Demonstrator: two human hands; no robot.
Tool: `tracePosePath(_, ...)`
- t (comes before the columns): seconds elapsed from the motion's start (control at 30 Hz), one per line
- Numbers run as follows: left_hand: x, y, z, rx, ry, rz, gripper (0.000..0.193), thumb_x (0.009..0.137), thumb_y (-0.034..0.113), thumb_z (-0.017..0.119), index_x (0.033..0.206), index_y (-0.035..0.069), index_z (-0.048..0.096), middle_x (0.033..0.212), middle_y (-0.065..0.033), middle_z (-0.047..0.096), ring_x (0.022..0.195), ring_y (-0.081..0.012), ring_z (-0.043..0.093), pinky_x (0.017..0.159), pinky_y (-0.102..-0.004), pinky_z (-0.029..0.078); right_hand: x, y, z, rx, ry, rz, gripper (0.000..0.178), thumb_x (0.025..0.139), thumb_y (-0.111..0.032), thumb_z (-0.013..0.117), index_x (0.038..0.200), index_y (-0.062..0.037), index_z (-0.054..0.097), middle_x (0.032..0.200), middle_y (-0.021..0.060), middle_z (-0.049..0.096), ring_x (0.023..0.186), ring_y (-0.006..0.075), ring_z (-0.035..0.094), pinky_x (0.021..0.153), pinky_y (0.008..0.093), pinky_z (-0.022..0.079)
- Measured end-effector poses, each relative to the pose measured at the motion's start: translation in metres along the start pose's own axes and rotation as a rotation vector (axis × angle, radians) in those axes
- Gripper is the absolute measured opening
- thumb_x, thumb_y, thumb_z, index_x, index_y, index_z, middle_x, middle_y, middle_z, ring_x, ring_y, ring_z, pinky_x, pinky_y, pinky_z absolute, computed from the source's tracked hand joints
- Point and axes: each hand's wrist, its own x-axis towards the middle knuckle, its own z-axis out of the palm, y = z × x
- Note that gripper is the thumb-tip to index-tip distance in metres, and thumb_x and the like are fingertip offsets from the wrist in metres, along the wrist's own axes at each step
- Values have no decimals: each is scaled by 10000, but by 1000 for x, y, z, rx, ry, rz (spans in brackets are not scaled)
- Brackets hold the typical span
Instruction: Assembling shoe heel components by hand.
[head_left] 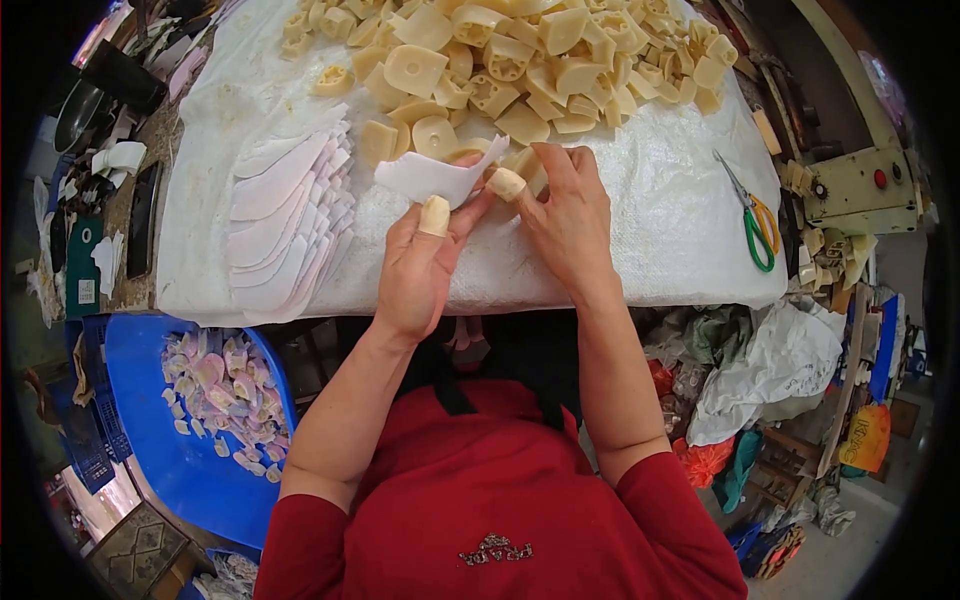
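My left hand [415,280] pinches a thin white curved cut-out piece [425,180], its thumb wearing a cream finger cot [434,216]. Close beside it, my right hand [572,220] is closed around a cream plastic shoe heel [530,168], mostly covered by the fingers. That thumb has a cream cot too. The white piece reaches up against the heel; whether they are joined I cannot tell. Beyond both hands lies a big heap of cream shoe heels [415,70]. Left of my hands, many similar white cut-out pieces [280,225] are fanned in overlapping layers.
White woven sheeting [690,180] covers the table. Scissors [752,212] with green and orange handles lie at the right. Below the left edge, a blue basin [180,480] contains many small pale pink pieces. A metal machine box [855,190] stands at the right, above crumpled bags [770,365].
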Motion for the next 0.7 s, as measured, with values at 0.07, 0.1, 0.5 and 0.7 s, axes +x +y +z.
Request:
tracePosePath(0.07,0,0,-1,-29,0,2,433,991,183,328,1334,-82,335,1393,-162,372,1288,-246,375,1112,-391,267,-1,1,-4,35,-40,44,344,789,-231,625,1072,-40,585,953,195,544,822,363,567,721,428,466)
tracePosePath(0.1,1,-2,-2,-6,-18,13,434,992,183,329,1338,-79,332,1392,-161,373,1288,-246,377,1112,-391,265,-2,4,-8,96,-89,18,321,786,-217,622,1053,-41,586,923,193,547,824,363,568,717,430,468)
tracePosePath(0.5,-8,1,-8,57,66,-10,394,990,203,356,1272,-65,419,1277,-150,493,1111,-210,510,932,-331,393,-15,17,-21,-155,-86,12,430,701,-192,696,1093,-55,585,870,156,529,837,322,545,711,395,463)
tracePosePath(0.7,-31,8,-15,-60,101,-78,369,985,202,366,1236,-54,456,1144,-133,571,900,-188,561,757,-297,406,-36,37,-12,-128,120,-300,459,658,-68,726,1093,-50,579,989,140,513,883,306,515,735,385,456)
